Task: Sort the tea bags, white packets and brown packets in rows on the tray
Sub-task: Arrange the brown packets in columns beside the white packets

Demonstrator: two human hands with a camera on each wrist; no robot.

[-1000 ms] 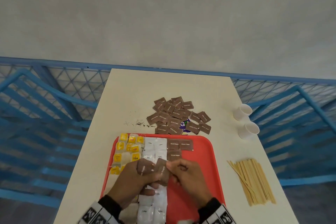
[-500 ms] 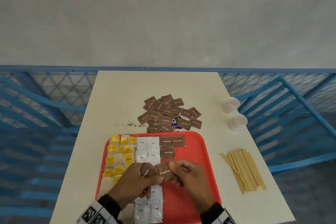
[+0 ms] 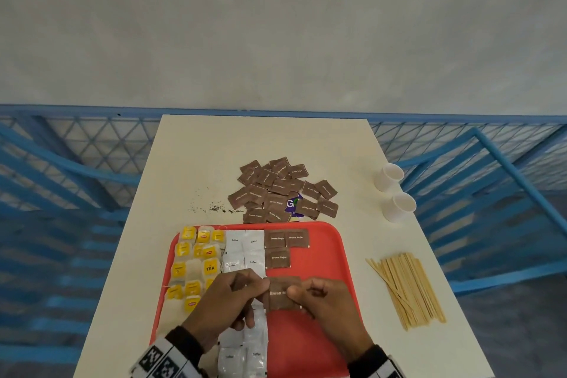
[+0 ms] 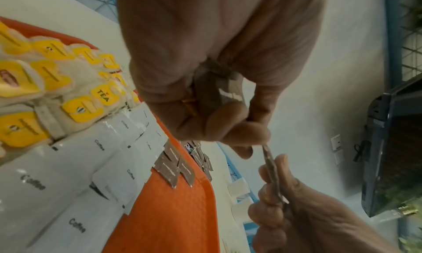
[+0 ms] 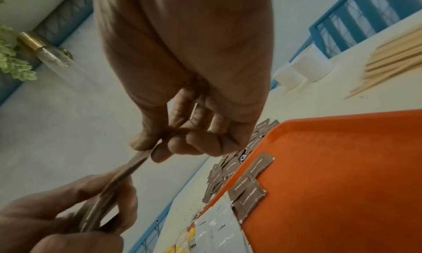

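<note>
Over the near half of the red tray [image 3: 333,255], both hands hold a brown packet [image 3: 278,294] with its label up. My left hand [image 3: 260,289] pinches its left edge and keeps more brown packets [image 4: 217,92] curled in the palm. My right hand [image 3: 295,292] pinches its right side. On the tray lie yellow-tagged tea bags [image 3: 196,261] on the left, white packets [image 3: 245,250] in the middle and three brown packets [image 3: 287,239] right of them. A loose pile of brown packets [image 3: 282,190] lies on the table beyond the tray.
Two white paper cups [image 3: 389,176] [image 3: 402,208] stand at the table's right edge. A bundle of wooden stirrers [image 3: 408,288] lies right of the tray. Spilled tea crumbs [image 3: 214,208] dot the table left of the pile. Blue railings surround the table.
The right hand has drawn one brown packet a little rightward out of the left hand's stack, and it now lies flatter with its label showing. The head view has shifted slightly.
</note>
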